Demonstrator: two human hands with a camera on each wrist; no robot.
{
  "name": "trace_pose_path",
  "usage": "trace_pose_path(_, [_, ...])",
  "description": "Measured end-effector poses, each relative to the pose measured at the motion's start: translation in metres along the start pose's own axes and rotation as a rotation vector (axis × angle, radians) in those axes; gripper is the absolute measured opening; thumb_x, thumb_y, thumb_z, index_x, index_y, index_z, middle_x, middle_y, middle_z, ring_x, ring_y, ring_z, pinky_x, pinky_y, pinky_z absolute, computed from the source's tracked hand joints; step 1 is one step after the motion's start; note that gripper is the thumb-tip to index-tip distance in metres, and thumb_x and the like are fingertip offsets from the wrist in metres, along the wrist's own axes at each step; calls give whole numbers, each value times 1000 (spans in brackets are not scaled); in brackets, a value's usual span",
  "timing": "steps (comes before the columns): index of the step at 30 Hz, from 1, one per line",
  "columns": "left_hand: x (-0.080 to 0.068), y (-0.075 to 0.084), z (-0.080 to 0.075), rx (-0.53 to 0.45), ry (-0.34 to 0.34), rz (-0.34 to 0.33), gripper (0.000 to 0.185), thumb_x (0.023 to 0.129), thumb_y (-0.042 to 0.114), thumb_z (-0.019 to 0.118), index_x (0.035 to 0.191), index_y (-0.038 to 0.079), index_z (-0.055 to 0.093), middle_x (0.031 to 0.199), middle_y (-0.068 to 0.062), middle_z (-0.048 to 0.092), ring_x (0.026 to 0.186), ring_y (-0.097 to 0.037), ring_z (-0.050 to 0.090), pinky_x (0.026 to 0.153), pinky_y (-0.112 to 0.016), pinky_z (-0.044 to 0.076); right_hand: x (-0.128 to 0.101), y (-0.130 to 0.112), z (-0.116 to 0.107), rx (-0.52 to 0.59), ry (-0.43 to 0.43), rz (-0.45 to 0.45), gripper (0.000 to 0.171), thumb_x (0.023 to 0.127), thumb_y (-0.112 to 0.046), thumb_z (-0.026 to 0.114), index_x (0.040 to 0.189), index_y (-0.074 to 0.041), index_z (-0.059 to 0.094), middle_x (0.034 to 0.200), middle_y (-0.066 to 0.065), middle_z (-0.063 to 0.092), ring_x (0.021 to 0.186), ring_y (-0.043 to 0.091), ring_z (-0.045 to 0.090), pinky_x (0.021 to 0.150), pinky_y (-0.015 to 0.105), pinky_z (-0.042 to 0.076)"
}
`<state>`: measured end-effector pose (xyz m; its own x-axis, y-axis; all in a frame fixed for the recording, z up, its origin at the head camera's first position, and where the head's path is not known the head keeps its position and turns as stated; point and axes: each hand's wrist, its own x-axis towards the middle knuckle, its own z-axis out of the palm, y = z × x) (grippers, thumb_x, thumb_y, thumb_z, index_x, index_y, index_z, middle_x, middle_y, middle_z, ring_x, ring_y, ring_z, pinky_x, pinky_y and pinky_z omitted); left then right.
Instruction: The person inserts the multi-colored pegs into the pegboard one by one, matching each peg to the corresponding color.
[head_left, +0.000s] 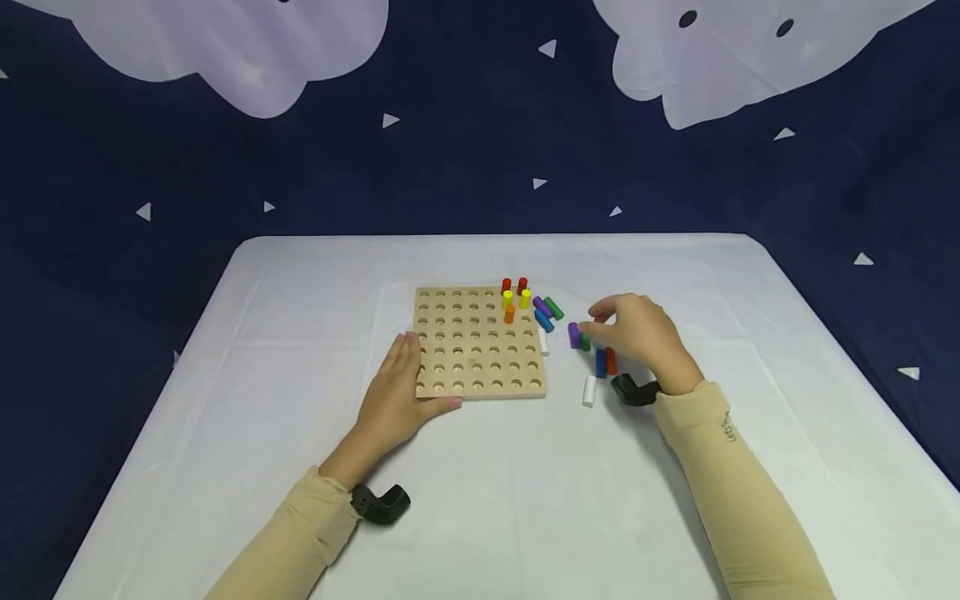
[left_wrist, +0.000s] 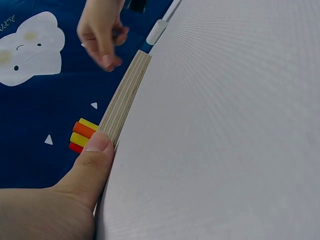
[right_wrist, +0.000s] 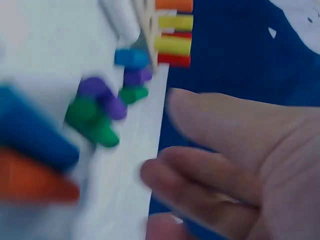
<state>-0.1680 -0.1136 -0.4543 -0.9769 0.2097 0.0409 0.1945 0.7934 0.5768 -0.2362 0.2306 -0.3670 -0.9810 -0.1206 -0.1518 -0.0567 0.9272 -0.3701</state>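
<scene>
Left hand (head_left: 393, 400) flat, fingers relaxed, steadying pegboard (head_left: 478, 342) mid-counter. Right hand (head_left: 637, 333) hovering, fingers loosely curled, empty, just beside purple peg (head_left: 573, 334). Probably light, stiff, smooth; best pinched across sides.

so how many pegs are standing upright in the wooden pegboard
5 upright in the square wooden pegboard, clustered at its far right corner: two red pegs, two yellow pegs, one orange peg. None looks hidden.

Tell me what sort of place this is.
Probably a staged recording table rather than a home: a table under a plain white cloth, a dark blue cloud-print backdrop hung behind it, and only a wooden pegboard and loose coloured pegs laid out between the left hand and right hand.
</scene>
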Motion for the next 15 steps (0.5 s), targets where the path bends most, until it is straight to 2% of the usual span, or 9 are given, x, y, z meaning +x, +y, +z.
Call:
trace_pose_path(6, [0,-1,-1,-10,5,-8,126,75,60,78,156,-6,7,166,-18,4,156,-31,2,127,-47,12,-9,12,-9,-129,-149,22,45,89,-35,70,122,-4,69,119,15,70,106,35,64,86,54,52])
trace_pose_path(8, [0,-1,-1,-13,5,-9,126,75,59,78,156,-6,7,166,-18,4,156,-31,2,127,-47,12,-10,14,-11,-142,-191,33,39,88,-33,70,115,-6,72,114,13,72,99,33,64,81,51,53])
trace_pose_path(11, [0,-1,-1,-19,6,-4,126,75,59,79,156,-6,8,166,-18,5,156,-31,3,127,-47,11,-12,14,-12,-154,-238,50,27,83,-32,73,100,-11,76,99,8,73,86,28,62,70,40,50])
trace_pose_path(15, [0,1,0,-19,4,1,126,75,59,79,156,-6,8,166,-18,5,156,-31,3,127,-48,12,-12,14,-8,-187,-240,73,22,78,-29,76,89,-10,74,85,6,69,76,24,56,62,33,43])
